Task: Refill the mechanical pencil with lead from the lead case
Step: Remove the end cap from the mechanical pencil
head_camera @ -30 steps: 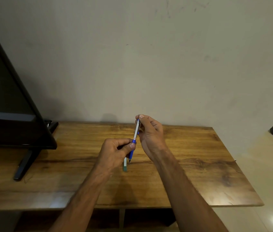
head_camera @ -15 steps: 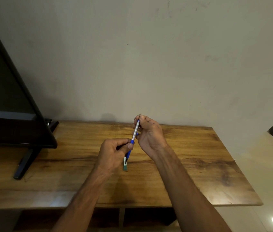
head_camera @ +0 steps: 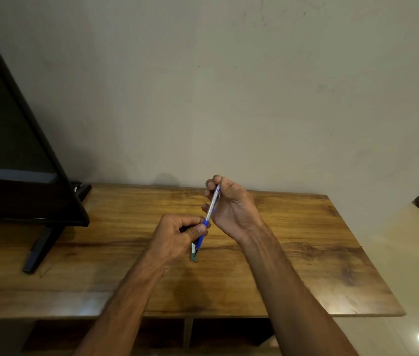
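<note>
Both hands are on the mechanical pencil (head_camera: 211, 214), held up in the air over the middle of the table (head_camera: 293, 253). The left hand (head_camera: 177, 235) has its grip closed around the lower blue section, thumb pressed across the front of it, other fingers curled in behind. The right hand (head_camera: 231, 204) pinches the upper clear part of the barrel, fingertips bunched up near the top end. Can't really tell if the cap is on or off, the fingers cover that end.

The pencil is tilted, top end leaning away and to the right, tip pointing down toward the table. It's blue at the bottom and see-through higher up.

Right under the tip, partly hidden behind the left hand, there's a small greenish thing with a pale top, looks like the lead case (head_camera: 193, 253). It's sitting on the wood, just beside the left hand's knuckles. Whether the pencil tip actually touches it, I can't say, they overlap from this angle. Can't tell if it's open either, way too small.

Both forearms come in from the bottom edge, bare.

Further out: the table is brown wood with dark grain streaks, pushed up against a plain beige wall (head_camera: 229, 98). On the left end stands a black TV (head_camera: 10, 150) on a slanted leg (head_camera: 40, 246), well apart from the hands. Shiny tile floor (head_camera: 409, 291) off to the right.
</note>
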